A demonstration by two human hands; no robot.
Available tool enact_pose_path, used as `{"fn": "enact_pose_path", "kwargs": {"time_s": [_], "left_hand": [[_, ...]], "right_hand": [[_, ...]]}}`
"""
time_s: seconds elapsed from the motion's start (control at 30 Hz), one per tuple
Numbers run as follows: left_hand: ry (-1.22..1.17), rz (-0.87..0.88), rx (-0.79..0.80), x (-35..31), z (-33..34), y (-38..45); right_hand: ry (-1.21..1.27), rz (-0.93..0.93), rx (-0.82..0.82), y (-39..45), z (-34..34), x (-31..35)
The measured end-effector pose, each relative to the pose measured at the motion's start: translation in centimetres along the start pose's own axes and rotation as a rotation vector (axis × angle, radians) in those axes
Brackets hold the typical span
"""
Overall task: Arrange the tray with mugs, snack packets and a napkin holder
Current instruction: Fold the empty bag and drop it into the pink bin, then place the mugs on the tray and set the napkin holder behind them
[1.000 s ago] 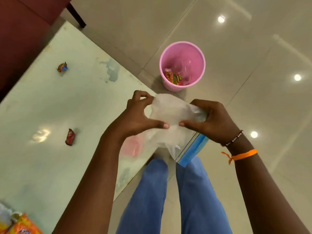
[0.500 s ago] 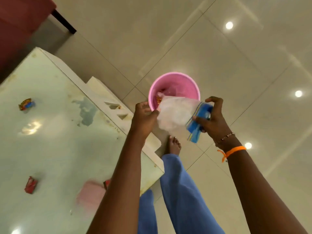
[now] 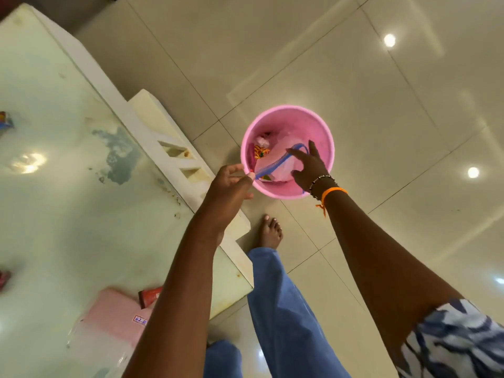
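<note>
A clear zip bag (image 3: 275, 163) with a blue seal strip is being put into the pink bin (image 3: 326, 140) on the floor, just off the table (image 3: 68, 186) corner. The bag's blue edge is pinched between thumb and fingers of the left hand (image 3: 231, 184) at the bin rim. The right hand (image 3: 309, 166) is inside the bin mouth, fingers spread and pressing on the bag; nothing is gripped by it, as far as can be seen. Other waste is already in the bin: a crumpled white scrap and an orange-yellow wrapper (image 3: 260, 151).

Task status, judged from this view: early, or a side step. No tray, mugs or napkin holder are in view, so their place cannot be told. What looks like packaging disposal is being handled, not arranging.

On the table: a pink pack (image 3: 114, 315) in clear film near the front edge, a red packet (image 3: 150, 296) touching it, partly hidden by the left forearm. Two more small packets are cut off at the left edge, one red (image 3: 4, 278), one multicoloured (image 3: 5, 122); well apart from each other. These may be the snack packets, not yet gathered.

Left to do, presumably: bag released, loose packets collected, tray located and loaded with everything. None of that can be confirmed as done from here.
</note>
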State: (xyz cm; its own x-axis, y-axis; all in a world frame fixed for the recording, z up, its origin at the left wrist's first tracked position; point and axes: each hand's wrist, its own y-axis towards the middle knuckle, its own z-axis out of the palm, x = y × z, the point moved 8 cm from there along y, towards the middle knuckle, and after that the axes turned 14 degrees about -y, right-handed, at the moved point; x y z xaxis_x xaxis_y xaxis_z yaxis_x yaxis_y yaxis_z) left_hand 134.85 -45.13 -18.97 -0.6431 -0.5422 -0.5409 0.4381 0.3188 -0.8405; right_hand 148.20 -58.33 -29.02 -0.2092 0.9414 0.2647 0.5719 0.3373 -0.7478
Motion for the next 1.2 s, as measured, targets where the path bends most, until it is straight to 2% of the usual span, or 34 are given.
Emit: {"fn": "enact_pose_path", "kwargs": {"time_s": [0.1,0.17,0.27,0.37,0.53,0.7,1.0,1.2], "left_hand": [[-0.093,0.015,0.007,-0.3,-1.1,-1.7],[-0.133,0.048,-0.008,-0.6,-2.2,-3.1],[-0.238,0.128,-0.038,-0.8,-4.6,-6.3],[-0.312,0.218,-0.097,-0.5,-7.9,-10.4],[-0.405,0.34,-0.246,1.9,-17.1,-19.2],[-0.522,0.416,-0.358,7.4,-27.5,-27.1],[-0.816,0.364,-0.679,23.0,-46.0,-37.8],[-0.963,0.353,-0.805,28.9,-54.8,-40.6]], "right_hand": [[0.079,-0.025,-0.241,-2.9,-2.8,1.9],[0.175,-0.044,-0.34,-5.5,-3.9,3.6],[0.408,-0.039,-0.376,-10.4,-4.3,7.1],[0.557,-0.146,-0.406,-16.1,-3.6,12.5],[0.673,-0.366,-0.218,-26.7,3.3,23.3],[0.69,-0.458,-0.07,-35.2,12.3,30.4],[0.428,-0.61,0.171,-46.7,30.2,42.0],[0.298,-0.661,0.292,-50.3,39.6,48.8]]}}
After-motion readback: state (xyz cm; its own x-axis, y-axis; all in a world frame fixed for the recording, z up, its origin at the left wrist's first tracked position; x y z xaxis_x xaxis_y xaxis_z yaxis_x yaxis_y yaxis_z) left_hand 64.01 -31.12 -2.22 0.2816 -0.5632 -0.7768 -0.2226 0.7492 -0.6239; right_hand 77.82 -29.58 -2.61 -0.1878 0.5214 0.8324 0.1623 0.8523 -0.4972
